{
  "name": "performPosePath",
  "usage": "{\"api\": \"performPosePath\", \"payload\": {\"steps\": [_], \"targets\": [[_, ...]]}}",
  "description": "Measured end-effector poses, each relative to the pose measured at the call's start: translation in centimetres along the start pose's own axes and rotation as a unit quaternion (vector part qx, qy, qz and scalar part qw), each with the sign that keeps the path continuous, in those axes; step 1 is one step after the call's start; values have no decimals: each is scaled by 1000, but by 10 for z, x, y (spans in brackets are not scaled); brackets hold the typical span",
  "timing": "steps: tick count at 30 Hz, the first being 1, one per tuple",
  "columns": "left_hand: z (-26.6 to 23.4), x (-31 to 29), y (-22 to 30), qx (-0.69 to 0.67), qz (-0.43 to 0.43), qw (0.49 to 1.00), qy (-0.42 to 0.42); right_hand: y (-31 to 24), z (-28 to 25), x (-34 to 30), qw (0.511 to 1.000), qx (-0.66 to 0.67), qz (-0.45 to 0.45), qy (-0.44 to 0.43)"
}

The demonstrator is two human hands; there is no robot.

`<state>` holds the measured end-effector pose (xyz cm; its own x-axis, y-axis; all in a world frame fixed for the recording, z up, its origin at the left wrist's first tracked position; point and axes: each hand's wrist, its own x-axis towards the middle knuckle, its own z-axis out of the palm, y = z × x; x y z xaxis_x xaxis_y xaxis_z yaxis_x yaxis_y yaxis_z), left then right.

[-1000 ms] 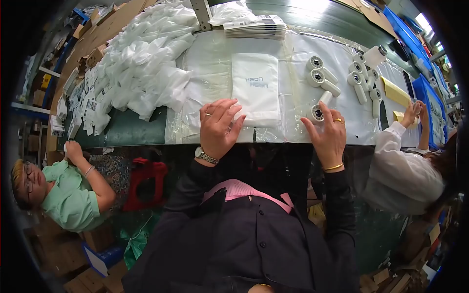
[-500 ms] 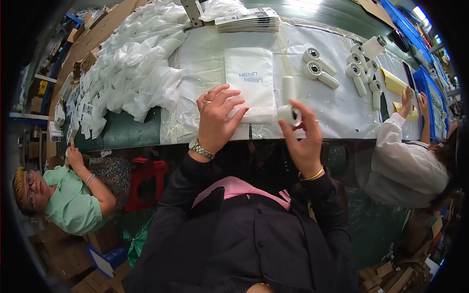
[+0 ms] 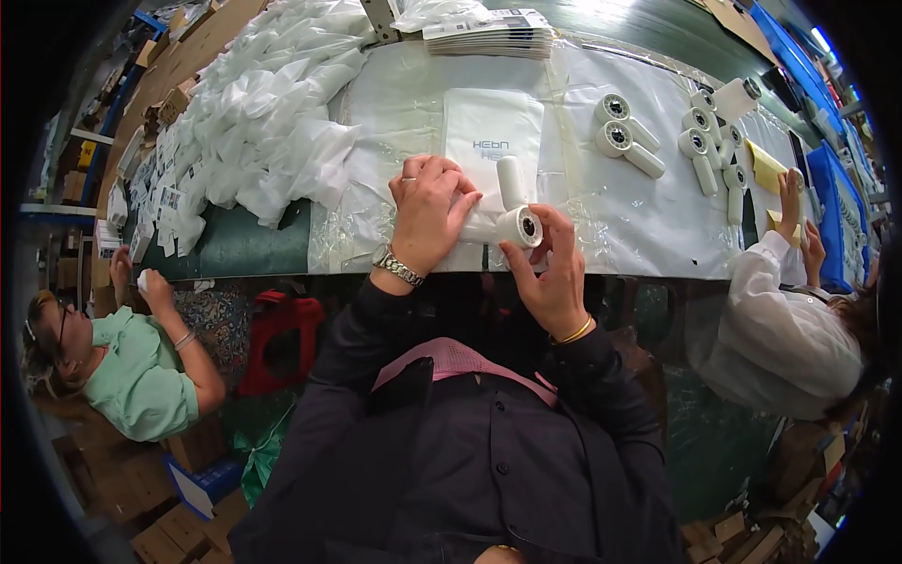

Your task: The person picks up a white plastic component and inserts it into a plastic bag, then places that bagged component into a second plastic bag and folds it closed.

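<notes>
A flat white plastic pouch (image 3: 474, 117) with printed lettering lies on the table in front of me. My left hand (image 3: 432, 216) is closed at its near edge, thumb and fingers pinching the material. In my right hand (image 3: 554, 277) is a white handheld fan (image 3: 512, 183), gripped by its round head with thumb and fingers. The fan's handle points away from me and lies over the pouch's near right part. Its round grille faces right. Whether any of the fan is inside the pouch I cannot tell.
More white fans (image 3: 615, 136) lie to the right. A big heap of white plastic bags (image 3: 272, 113) fills the left side, with small printed cards (image 3: 169, 207) beside it. A stack of leaflets (image 3: 489, 36) is at the back. Co-workers sit left and right; blue bins (image 3: 832, 216) stand far right.
My right hand has moved the fan left, from beside the pouch to over its near edge. My left hand's fingers have drawn in from spread to pinching the pouch edge.
</notes>
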<state>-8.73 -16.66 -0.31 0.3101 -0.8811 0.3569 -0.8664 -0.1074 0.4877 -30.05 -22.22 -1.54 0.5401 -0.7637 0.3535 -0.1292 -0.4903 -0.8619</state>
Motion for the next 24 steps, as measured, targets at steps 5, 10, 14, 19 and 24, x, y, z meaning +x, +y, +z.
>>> {"api": "performPosePath", "payload": {"steps": [5,10,14,19,24], "targets": [[-10,-3,8,-20,29,999,2,5,0,-5,999,-12,-27,25],[-4,-1,3,8,23,1000,12,10,1,-5,1000,11,-21,18],[0,-8,-1,-41,-40,998,-1,11,-2,-6,999,24,-24,5],[6,-5,0,-58,-57,995,53,10,-5,-9,996,75,-55,-6],[9,-6,0,-86,-71,992,65,-9,-16,-10,990,32,-129,-38]]}}
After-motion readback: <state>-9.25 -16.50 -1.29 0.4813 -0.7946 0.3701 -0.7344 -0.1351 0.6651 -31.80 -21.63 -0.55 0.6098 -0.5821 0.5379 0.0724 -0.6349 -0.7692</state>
